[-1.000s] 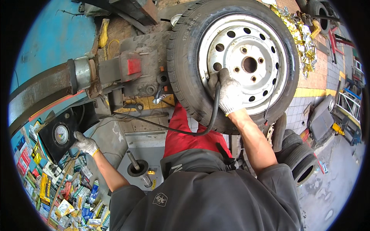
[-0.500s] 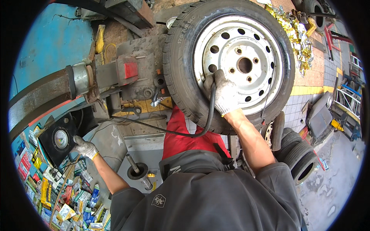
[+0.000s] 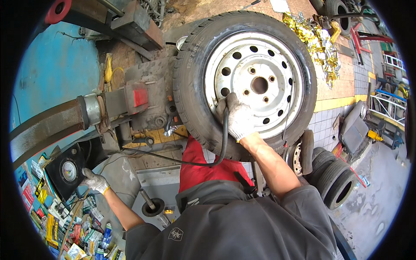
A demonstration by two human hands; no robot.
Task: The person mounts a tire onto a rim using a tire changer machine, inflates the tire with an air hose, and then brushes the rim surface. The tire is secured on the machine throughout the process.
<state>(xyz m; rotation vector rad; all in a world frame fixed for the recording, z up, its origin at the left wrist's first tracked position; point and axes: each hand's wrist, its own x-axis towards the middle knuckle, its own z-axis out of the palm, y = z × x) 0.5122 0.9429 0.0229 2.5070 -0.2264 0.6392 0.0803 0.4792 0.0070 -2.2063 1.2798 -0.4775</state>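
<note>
Just beyond your red trousers (image 3: 195,173): the white-rimmed wheel (image 3: 277,89), its face toward you.
Right hand (image 3: 237,119): gloved, your fingers closed on the black hose (image 3: 225,145) at the wheel's lower left.
Left hand (image 3: 96,180): gloved, well apart from the right, beside the edge of the black gauge panel (image 3: 65,173); cannot tell whether it grips.
Hose: curves leftward across your trousers.

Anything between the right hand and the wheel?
Nothing visible blocks it: the right hand is at the lower-left rim of the wheel, gripping the end of the black hose. The gloved fingers hide the hose tip.
</note>
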